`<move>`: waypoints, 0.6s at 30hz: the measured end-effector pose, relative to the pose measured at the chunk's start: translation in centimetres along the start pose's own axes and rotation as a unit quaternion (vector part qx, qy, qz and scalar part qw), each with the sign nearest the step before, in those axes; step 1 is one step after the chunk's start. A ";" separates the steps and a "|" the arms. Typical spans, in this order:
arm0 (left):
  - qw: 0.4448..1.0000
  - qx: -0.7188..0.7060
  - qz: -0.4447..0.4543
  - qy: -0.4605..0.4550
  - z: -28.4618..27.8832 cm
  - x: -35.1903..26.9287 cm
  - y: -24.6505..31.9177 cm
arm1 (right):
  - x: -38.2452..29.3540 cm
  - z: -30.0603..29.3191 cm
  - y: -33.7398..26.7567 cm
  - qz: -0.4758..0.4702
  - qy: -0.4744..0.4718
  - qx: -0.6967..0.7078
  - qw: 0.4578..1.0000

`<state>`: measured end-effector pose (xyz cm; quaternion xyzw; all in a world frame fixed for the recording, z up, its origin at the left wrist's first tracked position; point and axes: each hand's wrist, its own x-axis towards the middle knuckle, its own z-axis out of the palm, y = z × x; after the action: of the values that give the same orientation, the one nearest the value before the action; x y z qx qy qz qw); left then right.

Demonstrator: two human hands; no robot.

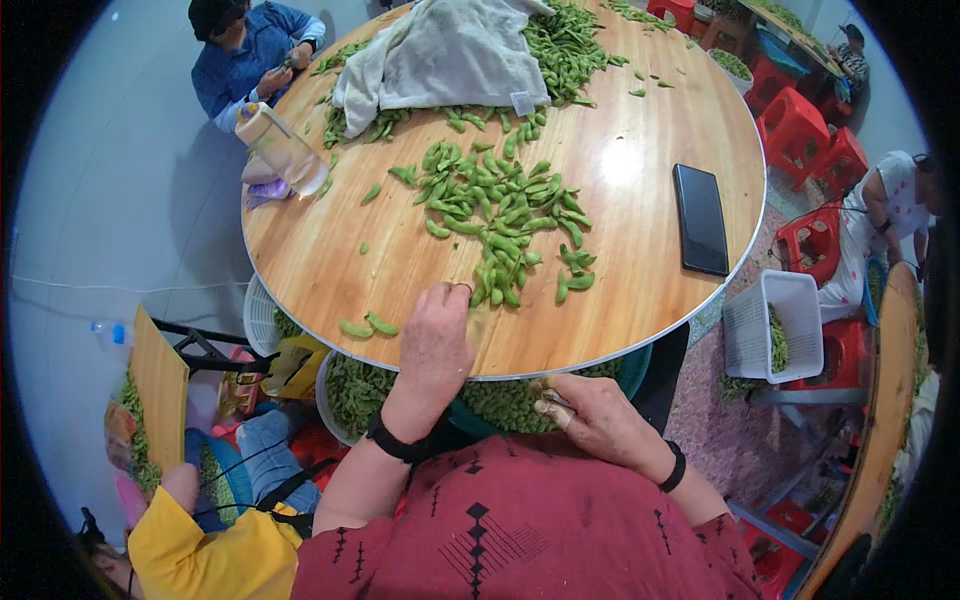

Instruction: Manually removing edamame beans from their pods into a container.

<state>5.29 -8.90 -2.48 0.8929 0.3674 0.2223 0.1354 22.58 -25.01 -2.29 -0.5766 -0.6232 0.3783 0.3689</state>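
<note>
My left hand (439, 330) rests on the round wooden table, its fingertips at the near end of a loose pile of green soybean pods (502, 202). Whether a pod is between those fingers is hidden. Just past the table's near edge, my right hand (600, 416) is curled above a teal basin (636, 371) of shelled green beans (510, 403). Its thumb has a pale wrapping, and I cannot see whether the fingers hold anything. Two single pods (367, 327) lie left of my left hand. A white tub (327, 405) with green husks stands below the edge.
A white cloth (450, 60) covers part of a larger pod heap (566, 52). On the table (630, 225) are a black phone (701, 219) and a clear bottle (283, 150). People sit around, one in a yellow shirt (217, 547). A white basket (772, 326) stands right.
</note>
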 end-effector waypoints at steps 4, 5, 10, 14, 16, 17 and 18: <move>0.999 -0.031 -0.026 -0.008 -0.5 -0.1 -0.1 | -0.2 -0.1 -0.2 0.033 -0.005 0.021 0.999; 0.999 -0.029 -0.025 -0.011 -0.7 -0.2 0.1 | -0.3 0.1 0.2 0.005 0.006 0.027 1.000; 0.942 -0.327 -0.043 -0.070 -1.3 -2.2 2.8 | 1.4 0.0 -0.6 0.032 -0.007 0.191 0.981; 0.960 -0.269 0.054 -0.055 -1.1 -2.9 5.3 | 1.9 0.0 -1.4 0.122 0.031 0.369 0.921; 0.954 -0.285 0.056 -0.075 -1.3 -2.8 5.6 | 1.7 0.2 -1.0 0.124 0.047 0.390 0.911; 0.957 -0.272 0.063 -0.083 -1.1 -2.8 5.8 | 1.7 0.4 -0.8 0.121 0.057 0.412 0.901; 0.959 -0.260 0.069 -0.091 -1.1 -2.9 5.9 | 1.6 0.6 -0.5 0.121 0.058 0.412 0.901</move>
<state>6.46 -14.97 -0.02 0.8665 0.2204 0.2369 0.3802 21.79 -23.46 -2.09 -0.4647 -0.3143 0.6095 0.5602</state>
